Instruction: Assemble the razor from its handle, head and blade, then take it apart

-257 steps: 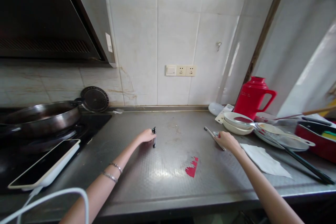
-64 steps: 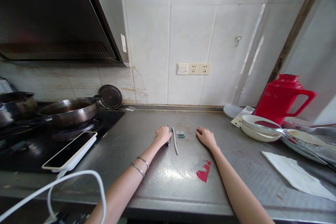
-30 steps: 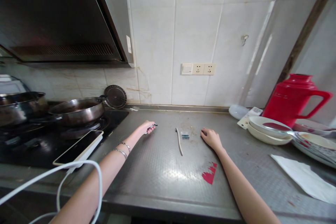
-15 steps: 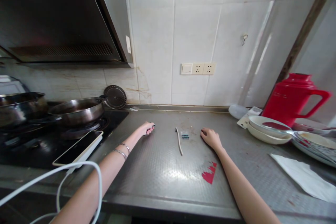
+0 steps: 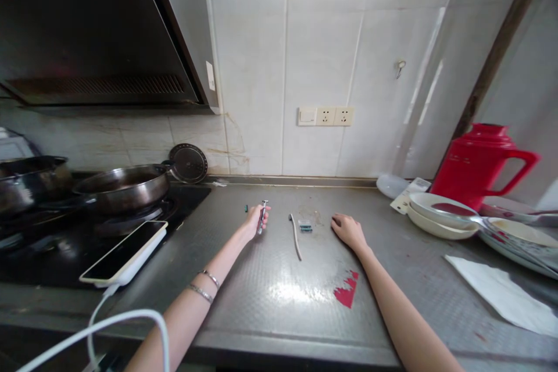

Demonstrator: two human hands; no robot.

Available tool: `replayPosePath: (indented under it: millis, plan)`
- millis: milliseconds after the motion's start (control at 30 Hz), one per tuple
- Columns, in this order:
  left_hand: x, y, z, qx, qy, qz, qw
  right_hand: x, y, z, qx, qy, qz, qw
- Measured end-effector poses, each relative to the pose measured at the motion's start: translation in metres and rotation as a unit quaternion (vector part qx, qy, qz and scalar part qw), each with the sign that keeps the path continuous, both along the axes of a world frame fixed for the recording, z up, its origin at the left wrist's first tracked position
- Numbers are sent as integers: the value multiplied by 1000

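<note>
My left hand [image 5: 253,222] is closed around a small razor [image 5: 262,218] with a narrow dark-and-silver handle. Its T-shaped head points up and away from me. Just left of those fingers, a tiny dark green piece [image 5: 246,208] lies on the counter. My right hand [image 5: 347,230] rests palm down on the metal surface, fingers loosely extended, holding nothing. Between the hands lie a thin whitish stick [image 5: 297,239] with a dark end and a small clear-and-teal item [image 5: 306,226], too small to identify. Nearer me is a jagged red patch [image 5: 347,290].
Left, a phone [image 5: 124,253] with a white cable [image 5: 98,322] lies by the stove, which bears a steel pan [image 5: 126,189] and a pot [image 5: 37,183]. Right stand stacked bowls [image 5: 442,224], a red thermos jug [image 5: 473,165] and a white sheet [image 5: 501,296].
My left hand has shifted right and turned, so the razor now shows upright. The small green piece beside it has come into sight. My right hand stays in place on the counter.
</note>
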State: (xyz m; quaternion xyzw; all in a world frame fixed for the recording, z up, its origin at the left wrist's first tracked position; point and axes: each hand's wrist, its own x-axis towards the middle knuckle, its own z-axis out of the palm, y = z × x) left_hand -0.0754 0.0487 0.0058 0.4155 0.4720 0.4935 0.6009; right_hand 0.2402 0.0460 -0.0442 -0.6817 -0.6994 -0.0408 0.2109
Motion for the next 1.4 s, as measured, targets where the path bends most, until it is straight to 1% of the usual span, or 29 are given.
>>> replayPosePath:
  millis: [100, 167, 333, 433, 500, 533, 633, 700, 800, 900, 1067, 1200, 1300, 1400]
  plan:
    - [11, -5, -10, 6, -30, -6, 1000, 0, 1, 0, -8, -2, -8, 1000]
    - [15, -8, -13, 14, -40, -15, 999, 0, 1, 0, -12, -3, -14, 1000]
    - [18, -19, -8, 43, -47, -36, 997, -2, -3, 2, -12, -4, -17, 1000]
    - [20, -26, -4, 51, -33, -42, 997, -9, -8, 13, 18, -11, -45, 999]
    - [20, -30, -2, 53, -23, -44, 997, -21, -14, 26, 35, -11, -61, 997]
    - [21, -31, -1, 54, -20, -44, 997, -29, -17, 33, 35, -9, -59, 998]
    - [22, -35, 1, 58, -7, -45, 997, -59, -30, 50, -10, 6, -29, 1000]
    - [23, -37, 3, 63, 6, -43, 997, -80, -39, 55, -46, 5, 20, 999]
    - [24, -39, 5, 77, 28, -36, 996, -104, -50, 54, -105, -16, 82, 991]
    - [26, -41, 6, 89, 54, -26, 994, -114, -58, 50, -123, -46, 107, 985]
    - [30, -42, 7, 125, 89, -13, 988, -122, -63, 44, -133, -74, 124, 981]
    - [33, -42, 5, 183, 109, 2, 977, -124, -62, 44, -142, -79, 115, 980]
    - [34, -40, 1, 224, 137, 22, 965, -112, -56, 49, -125, -52, 92, 987]
    - [33, -38, -3, 244, 156, 44, 956, -87, -44, 56, -91, 40, 72, 992]
